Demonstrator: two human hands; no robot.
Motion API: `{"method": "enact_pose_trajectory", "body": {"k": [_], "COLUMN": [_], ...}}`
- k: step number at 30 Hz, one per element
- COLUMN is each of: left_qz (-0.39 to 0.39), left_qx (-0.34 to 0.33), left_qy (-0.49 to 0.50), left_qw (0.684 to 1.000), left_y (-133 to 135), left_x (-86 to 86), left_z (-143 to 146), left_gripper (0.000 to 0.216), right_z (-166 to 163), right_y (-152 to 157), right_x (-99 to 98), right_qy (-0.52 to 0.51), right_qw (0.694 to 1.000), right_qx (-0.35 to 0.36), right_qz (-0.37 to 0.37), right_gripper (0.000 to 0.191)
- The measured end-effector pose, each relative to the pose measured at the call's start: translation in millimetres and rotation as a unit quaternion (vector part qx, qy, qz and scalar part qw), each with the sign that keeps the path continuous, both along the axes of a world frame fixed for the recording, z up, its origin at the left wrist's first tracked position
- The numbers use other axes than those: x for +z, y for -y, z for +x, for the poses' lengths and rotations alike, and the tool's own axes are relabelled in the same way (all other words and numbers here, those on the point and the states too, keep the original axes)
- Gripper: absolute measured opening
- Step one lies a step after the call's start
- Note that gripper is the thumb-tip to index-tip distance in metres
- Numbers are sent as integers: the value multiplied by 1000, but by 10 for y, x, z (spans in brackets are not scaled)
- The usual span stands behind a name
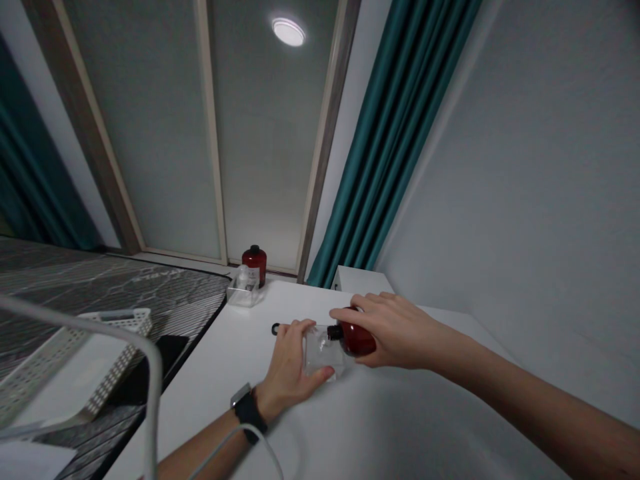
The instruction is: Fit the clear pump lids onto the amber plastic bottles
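Observation:
My right hand (383, 330) is wrapped round a dark red bottle (359, 340), which is tipped on its side. Its black threaded neck has no cap on it and points left, over a clear box (324, 357). At the box's left side, my left hand (293, 363) grips it with fingers along the far edge and thumb at the near edge. Something clear and rounded shows inside the box near the bottle's mouth; whether liquid is flowing I cannot tell. A small black ring-like piece (275, 329), perhaps a cap, lies just beyond my left fingers.
At the white table's (240, 360) far end stand another red bottle (255, 263), capped in black, and a second clear box (243, 290). A white perforated basket (83, 360) sits left on a dark patterned surface. A white cable (155, 373) crosses the left foreground.

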State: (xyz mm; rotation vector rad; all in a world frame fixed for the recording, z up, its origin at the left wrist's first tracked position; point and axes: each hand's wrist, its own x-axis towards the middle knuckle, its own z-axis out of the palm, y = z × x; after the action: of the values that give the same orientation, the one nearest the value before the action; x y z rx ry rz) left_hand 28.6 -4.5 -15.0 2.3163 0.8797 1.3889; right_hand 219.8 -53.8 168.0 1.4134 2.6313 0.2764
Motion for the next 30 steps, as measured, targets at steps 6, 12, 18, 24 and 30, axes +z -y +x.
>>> {"method": "enact_pose_trajectory", "body": {"k": [6,12,18,24,30], "left_qz": [-9,-21,-25,-36,-43], "left_qx": [-1,3,1,4,-2], "left_qy": [0,-6,-2,-6,-7], "left_qw": [1000,1000,1000,999,999], "left_y": [9,12,4,8,17], "left_x": [8,9,-3,5,27], "left_z": [-11,-4,1,-6,-15], "left_gripper": [69,67,67,68,66], "right_z": [2,23,24,25,28], "right_y": [-5,-14,-11,-19,-17], "right_x": [-8,-21,-29,-27,-17], "right_qy": [4,10,10,10,10], "right_qw": [1000,1000,1000,1000,1000], "right_qx": [3,7,8,7,7], "right_qz": [6,13,15,14,10], "right_gripper": [55,60,62,61,61]}}
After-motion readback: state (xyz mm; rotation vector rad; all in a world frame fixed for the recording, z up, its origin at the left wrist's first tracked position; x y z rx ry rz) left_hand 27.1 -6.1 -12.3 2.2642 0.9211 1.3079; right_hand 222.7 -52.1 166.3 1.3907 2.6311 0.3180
